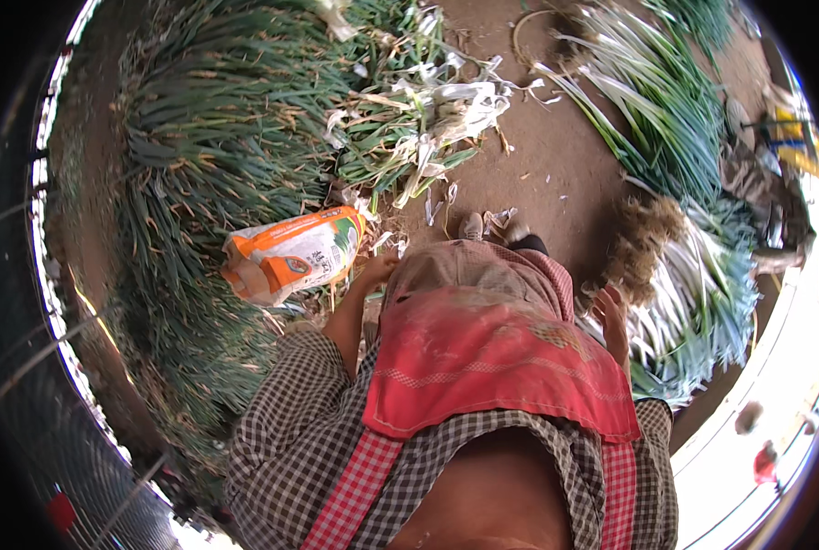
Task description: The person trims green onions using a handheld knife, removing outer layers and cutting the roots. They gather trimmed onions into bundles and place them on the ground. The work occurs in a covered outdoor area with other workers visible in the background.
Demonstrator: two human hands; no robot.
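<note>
My left hand hangs beside my trousers, nearest to an orange and white printed plastic sack. Its fingers are partly hidden, so whether they hold anything is unclear. The sack lies on a broad heap of green onions with dark leaves and some dried tips. At my other side, my right hand is raised with fingers apart and nothing visible in it. Close to that hand are the brown, matted roots of a bundle of green onions with clean white stalks.
Stripped leaves and pale skins are piled ahead on the left. Another pile of white-stalked green onions lies ahead on the right. Bare earth floor runs between them. A yellow object stands far right; a person in red is farther off.
</note>
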